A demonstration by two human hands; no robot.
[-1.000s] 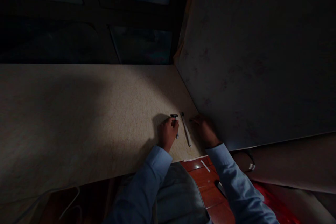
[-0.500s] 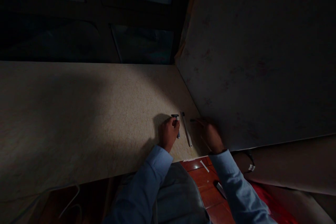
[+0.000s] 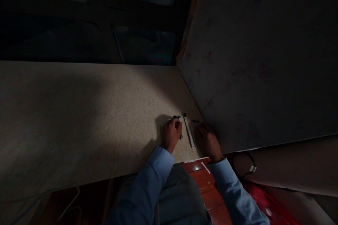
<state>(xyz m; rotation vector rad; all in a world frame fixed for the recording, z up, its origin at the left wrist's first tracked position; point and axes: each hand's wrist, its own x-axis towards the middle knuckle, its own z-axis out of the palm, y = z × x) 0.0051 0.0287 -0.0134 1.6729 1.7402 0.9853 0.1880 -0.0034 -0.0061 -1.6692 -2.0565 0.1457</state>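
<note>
My left hand (image 3: 170,134) rests on a beige speckled surface (image 3: 92,119) with its fingers closed on a dark-headed razor (image 3: 177,119). Right beside it lies a white toothbrush (image 3: 188,130), pointing away from me. My right hand (image 3: 206,140) lies just right of the toothbrush, fingers curled down on a thin dark item (image 3: 195,121) whose tip pokes out beyond the fingertips. The light is dim, and what that item is I cannot make out.
A large pale board (image 3: 258,59) leans up at the right, its lower edge just past my right hand. Below the surface's near edge is red-brown floor (image 3: 211,190) with a small white strip (image 3: 205,167). A white cable (image 3: 71,204) hangs at lower left.
My right hand has slid a little left and down toward the toothbrush, laying the thin dark item flatter on the surface. The left hand has stayed put on the razor.
</note>
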